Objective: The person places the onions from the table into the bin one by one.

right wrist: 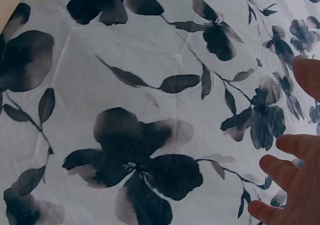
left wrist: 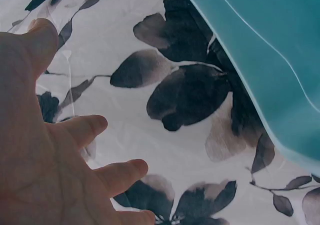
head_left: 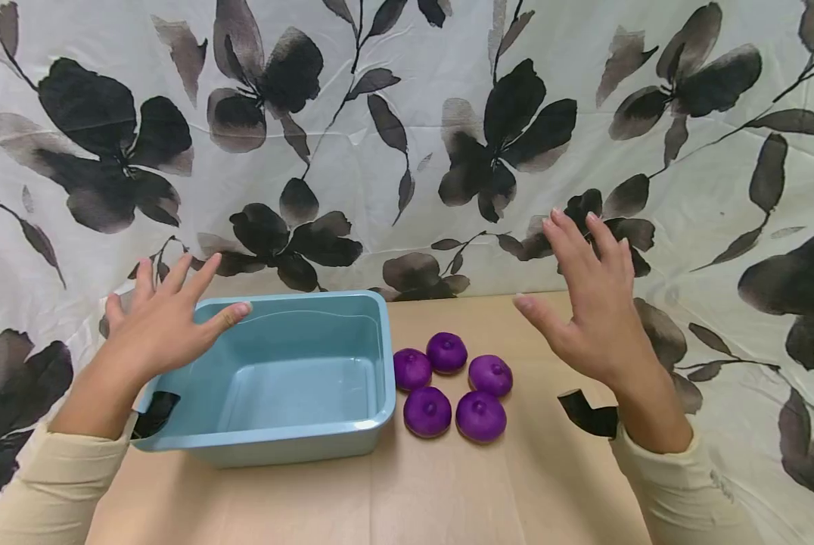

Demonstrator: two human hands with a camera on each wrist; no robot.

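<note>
Left hand (head_left: 165, 322) hovers open, fingers spread, over the tub's (head_left: 373, 356) left rim. Right hand (head_left: 594, 299) hangs open above the counter (head_left: 448, 484); five purple balls (head_left: 451, 386) lie just beside the tub's right wall, bare wood in front.

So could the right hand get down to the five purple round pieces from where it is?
Probably yes: the right hand hovers open above and just right of the purple round pieces, which lie uncovered on the wooden table beside the blue plastic tub.
</note>
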